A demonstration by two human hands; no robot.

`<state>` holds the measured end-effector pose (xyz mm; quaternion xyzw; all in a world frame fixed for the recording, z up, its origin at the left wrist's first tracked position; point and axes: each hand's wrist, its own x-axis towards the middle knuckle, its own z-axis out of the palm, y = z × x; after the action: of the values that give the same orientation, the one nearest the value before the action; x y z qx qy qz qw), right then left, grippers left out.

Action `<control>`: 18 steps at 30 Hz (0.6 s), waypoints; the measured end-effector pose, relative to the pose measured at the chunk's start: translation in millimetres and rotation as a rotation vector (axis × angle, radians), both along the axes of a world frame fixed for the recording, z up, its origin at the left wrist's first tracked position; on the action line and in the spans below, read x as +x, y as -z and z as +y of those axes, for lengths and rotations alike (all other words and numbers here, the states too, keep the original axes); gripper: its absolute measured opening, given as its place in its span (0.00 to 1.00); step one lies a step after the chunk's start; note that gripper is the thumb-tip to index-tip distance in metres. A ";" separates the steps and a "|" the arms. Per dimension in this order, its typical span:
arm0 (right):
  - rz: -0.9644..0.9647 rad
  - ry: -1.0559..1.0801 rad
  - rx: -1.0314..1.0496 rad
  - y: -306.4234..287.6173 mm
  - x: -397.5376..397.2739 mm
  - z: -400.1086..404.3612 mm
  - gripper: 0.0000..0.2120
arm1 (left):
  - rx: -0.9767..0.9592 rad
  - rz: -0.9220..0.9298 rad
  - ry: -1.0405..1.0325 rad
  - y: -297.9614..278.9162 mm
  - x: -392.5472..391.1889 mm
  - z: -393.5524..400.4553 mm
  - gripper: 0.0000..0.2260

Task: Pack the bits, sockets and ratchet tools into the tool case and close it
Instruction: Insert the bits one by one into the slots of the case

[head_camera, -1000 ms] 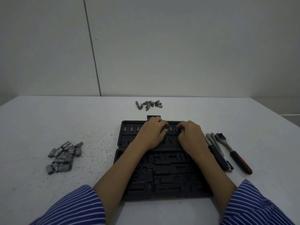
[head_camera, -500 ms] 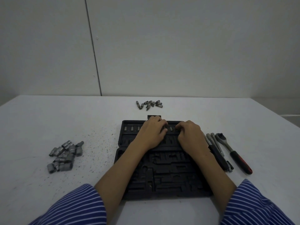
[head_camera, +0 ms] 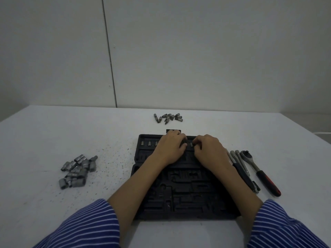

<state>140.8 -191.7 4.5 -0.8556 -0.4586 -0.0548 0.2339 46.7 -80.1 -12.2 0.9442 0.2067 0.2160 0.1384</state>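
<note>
Case [head_camera: 180, 190] lies open, black, moulded slots mostly bare; both hands' grip, left [head_camera: 170, 147] and right [head_camera: 209, 149], pinches bits [head_camera: 191, 144] in its far row.

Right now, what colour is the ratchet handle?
Black with a red end, on the ratchet; the head view shows it.

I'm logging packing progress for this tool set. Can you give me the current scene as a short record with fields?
case: black tool case lies open on the table
bits packed: a few sit in the far row
bits loose: small pile beyond the case
sockets: pile left of the case, unpacked
ratchet: red-handled, right of the case, beside extension bars
hands: left hand and right hand over the far bit row; what they hold is unclear
</note>
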 end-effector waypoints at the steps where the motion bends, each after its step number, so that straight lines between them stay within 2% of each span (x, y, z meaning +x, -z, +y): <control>1: -0.002 -0.010 -0.010 -1.0 0.0 2.3 0.13 | -0.014 -0.010 -0.001 -0.2 0.2 0.4 0.12; 6: 0.002 -0.034 -0.032 -5.4 -1.9 18.2 0.13 | -0.013 -0.059 -0.064 -1.7 0.7 7.4 0.12; 11: -0.023 -0.055 -0.043 -7.4 -5.7 37.1 0.18 | -0.023 -0.096 -0.166 -5.2 -1.5 23.7 0.11; 18: -0.029 -0.064 -0.062 -0.7 -10.2 59.2 0.17 | -0.131 -0.121 -0.256 -4.9 2.8 44.3 0.13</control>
<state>130.7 -132.5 5.2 -0.8463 -0.4908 -0.0454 0.2021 49.6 -35.7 -7.3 0.8843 0.3303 0.2747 0.1831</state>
